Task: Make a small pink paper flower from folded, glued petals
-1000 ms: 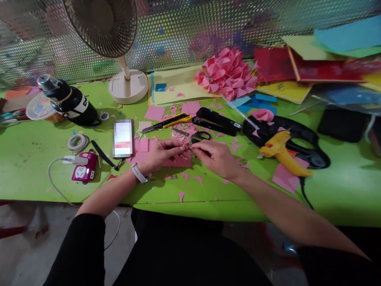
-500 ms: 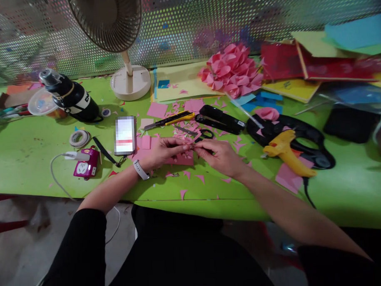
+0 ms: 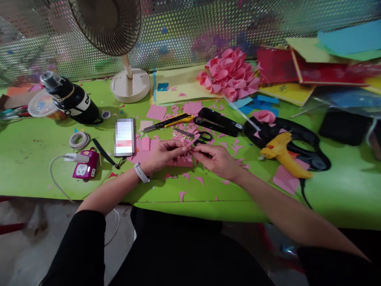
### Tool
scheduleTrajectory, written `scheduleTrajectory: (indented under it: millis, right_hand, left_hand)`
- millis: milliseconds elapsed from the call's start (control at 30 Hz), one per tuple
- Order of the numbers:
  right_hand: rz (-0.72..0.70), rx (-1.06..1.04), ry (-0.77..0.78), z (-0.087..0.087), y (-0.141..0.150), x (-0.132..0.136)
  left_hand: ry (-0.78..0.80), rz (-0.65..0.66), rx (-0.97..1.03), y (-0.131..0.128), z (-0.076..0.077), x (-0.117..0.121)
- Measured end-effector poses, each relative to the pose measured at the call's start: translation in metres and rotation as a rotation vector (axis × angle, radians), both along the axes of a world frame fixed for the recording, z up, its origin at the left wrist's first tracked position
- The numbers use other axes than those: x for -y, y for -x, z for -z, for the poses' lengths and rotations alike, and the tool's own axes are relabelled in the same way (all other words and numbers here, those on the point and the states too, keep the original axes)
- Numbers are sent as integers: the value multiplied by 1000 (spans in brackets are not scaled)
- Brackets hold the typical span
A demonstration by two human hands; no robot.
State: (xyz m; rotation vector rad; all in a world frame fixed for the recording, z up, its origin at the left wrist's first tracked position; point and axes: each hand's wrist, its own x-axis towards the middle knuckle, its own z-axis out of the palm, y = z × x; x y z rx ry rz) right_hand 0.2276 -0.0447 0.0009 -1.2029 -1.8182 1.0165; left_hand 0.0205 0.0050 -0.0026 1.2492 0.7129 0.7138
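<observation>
My left hand and my right hand meet over the green table, fingertips pinched together on a small piece of pink paper. Its exact shape is mostly hidden by my fingers. Under my left hand lie pink paper sheets. Just beyond the hands are black scissors, a yellow and black utility knife and a black stapler, among scattered pink scraps. A cluster of folded pink paper petals on a pale stick stands behind them.
A yellow glue gun lies on the right by a black tape dispenser. Leftward are a phone, tape roll, purple power adapter, black bottle and fan. Coloured paper is piled at back right.
Both hands stay pinched together at the paper, with only slight finger movement. The right fingers appear a little more curled. The whole view has shifted slightly.
</observation>
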Motion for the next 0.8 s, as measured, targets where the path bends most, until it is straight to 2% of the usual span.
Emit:
scheduleTrajectory:
  millis: [200, 400, 533, 800]
  right_hand:
    - [-28, -95, 142, -1, 3, 4]
    - [57, -112, 86, 4, 9, 9]
    - [81, -88, 56, 3, 9, 8]
    - [-16, -132, 72, 2, 4, 1]
  left_hand:
    - [-61, -33, 29, -2, 0, 3]
    - [-115, -124, 25, -3, 2, 5]
    - [-135, -117, 50, -4, 2, 6]
    - [-102, -55, 96, -3, 2, 3]
